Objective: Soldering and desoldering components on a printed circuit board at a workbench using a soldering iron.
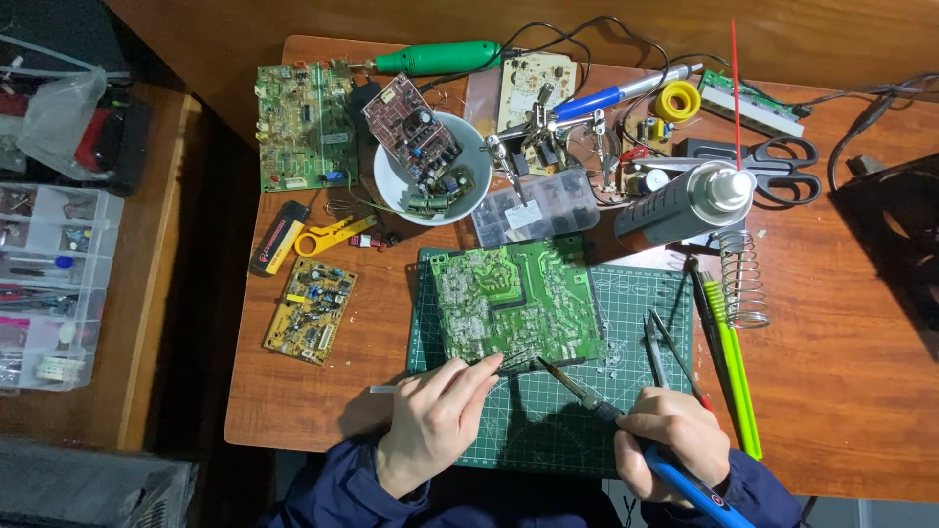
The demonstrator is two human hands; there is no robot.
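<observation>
While the large green printed circuit board [516,301] lay at frame centre on the green cutting mat [548,430], the left hand [435,420] pinched thin solder wire [504,360] and the right hand [670,445] gripped the blue-handled soldering iron [626,430], tips at the board's lower edge, soldering apparently underway, unfinished.

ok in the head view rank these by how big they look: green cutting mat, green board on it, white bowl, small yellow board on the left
1. Cutting mat
2. Green board
3. White bowl
4. Yellow board
The bowl and yellow board look close in size, so their order is unsure.

Wooden table [841,391], green cutting mat [548,430], white bowl [391,191], scissors [787,166]
</observation>
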